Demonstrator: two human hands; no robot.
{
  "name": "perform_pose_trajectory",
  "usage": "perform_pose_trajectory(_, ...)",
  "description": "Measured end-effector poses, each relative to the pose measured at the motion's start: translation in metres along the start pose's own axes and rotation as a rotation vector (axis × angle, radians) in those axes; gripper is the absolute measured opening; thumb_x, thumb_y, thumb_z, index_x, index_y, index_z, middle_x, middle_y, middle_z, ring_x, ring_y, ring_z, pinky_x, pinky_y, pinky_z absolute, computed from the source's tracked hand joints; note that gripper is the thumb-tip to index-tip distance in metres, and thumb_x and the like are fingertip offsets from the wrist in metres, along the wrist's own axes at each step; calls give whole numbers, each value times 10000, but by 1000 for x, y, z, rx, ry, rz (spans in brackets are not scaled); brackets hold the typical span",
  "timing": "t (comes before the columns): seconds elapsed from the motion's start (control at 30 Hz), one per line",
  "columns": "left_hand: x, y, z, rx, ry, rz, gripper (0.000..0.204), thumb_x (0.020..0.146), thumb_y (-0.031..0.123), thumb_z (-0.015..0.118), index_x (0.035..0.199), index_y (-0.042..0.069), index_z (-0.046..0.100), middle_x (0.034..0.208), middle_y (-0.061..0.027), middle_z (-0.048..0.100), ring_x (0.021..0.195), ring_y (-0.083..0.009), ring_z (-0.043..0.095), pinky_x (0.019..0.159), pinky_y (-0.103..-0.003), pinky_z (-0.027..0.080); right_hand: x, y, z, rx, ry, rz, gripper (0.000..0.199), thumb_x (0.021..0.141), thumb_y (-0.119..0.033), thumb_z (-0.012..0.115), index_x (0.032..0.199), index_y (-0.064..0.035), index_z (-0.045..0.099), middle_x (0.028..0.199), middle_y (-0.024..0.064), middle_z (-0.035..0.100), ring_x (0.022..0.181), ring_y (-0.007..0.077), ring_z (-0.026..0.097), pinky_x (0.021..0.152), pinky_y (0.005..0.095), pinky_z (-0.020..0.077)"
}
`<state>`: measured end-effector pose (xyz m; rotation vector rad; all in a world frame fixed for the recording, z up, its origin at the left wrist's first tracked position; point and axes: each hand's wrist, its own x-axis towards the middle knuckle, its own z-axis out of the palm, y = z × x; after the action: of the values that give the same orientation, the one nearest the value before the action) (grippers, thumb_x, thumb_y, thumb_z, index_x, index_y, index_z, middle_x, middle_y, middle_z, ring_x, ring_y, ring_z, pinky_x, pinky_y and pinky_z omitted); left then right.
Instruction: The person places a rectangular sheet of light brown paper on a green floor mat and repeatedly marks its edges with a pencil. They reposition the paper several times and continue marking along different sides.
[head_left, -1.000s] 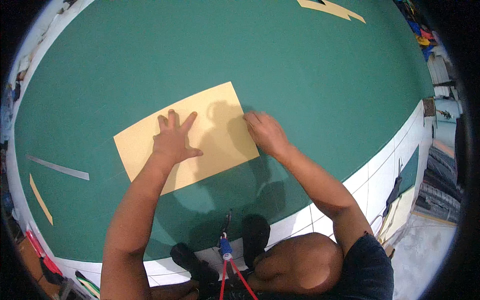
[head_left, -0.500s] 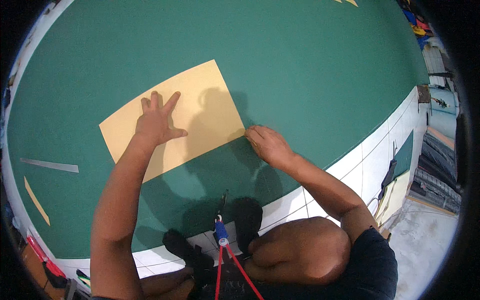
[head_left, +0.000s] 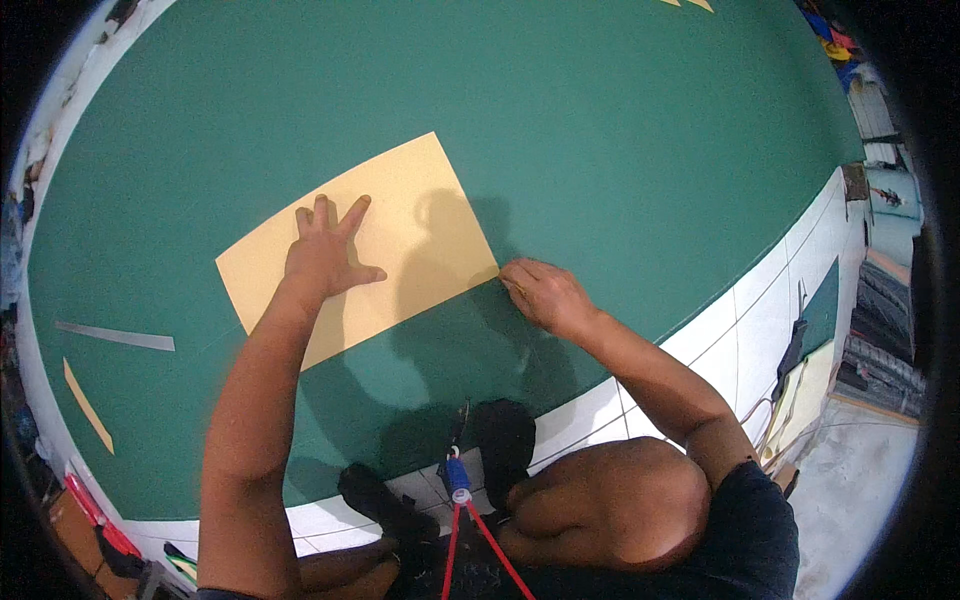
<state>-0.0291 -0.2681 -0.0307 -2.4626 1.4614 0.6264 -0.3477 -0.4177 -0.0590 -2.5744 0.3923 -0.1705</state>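
One pale-yellow sheet (head_left: pixel 405 235) (partly shadowed) lies flat.

Dark short-sleeved top (head_left: pixel 750 530), dark footwear (head_left: pixel 508 432), red cord (head_left: pixel 451 550), blue fitting (head_left: pixel 457 474)

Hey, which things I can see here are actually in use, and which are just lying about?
In use:
- Yellow sheet, under your left hand, with your right hand at its corner
- Green surface beneath

Apparently lying about:
- Grey strip
- Narrow yellow strip
- Yellow scraps, top edge

Grey strip (head_left: pixel 120 336) at left; white tiles (head_left: pixel 765 315) right.
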Motion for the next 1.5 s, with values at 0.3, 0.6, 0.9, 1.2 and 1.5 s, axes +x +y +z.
perform_pose_trajectory(0.3,-77,26,63,-184,183,90,781,951,470,671,1616,205,358,1632,-246,298,1492,-473,303,1203,-630,248,3,29,-7,167,290,326,234,1045,-198,563,1225,-75,648,1206,166,684,1104,369,655,974,474,516)
perform_pose_trajectory(0.6,-34,-2,85,-211,411,-163,629,1042,455,537,1608,228,384,1675,-226,244,1549,-469,201,1222,-679,142,-3,34,24,-128,235,263,279,1021,-209,591,1264,-88,655,1469,141,552,1414,355,465,1217,554,287)
perform_pose_trajectory(0.9,79,-75,39,-253,431,-163,603,1051,489,509,1597,252,412,1681,-206,266,1554,-455,217,1216,-695,139,-15,34,30,-145,192,251,254,981,-182,639,1220,-98,663,1497,159,533,1415,367,467,1201,583,305)
perform_pose_trajectory(1.2,31,-103,-54,-110,167,17,624,976,374,675,1518,128,491,1631,-225,353,1498,-463,331,1225,-574,280,-11,32,31,-136,171,264,253,998,-239,626,1228,-133,643,1512,136,511,1429,352,444,1218,569,285)
perform_pose_trajectory(1.5,-151,-189,-154,-81,-233,-146,581,897,351,761,1370,49,609,1417,-244,563,1333,-420,536,1120,-494,448,-5,27,40,-133,170,281,219,996,-239,653,1199,-157,646,1531,86,488,1460,313,401,1224,547,276)
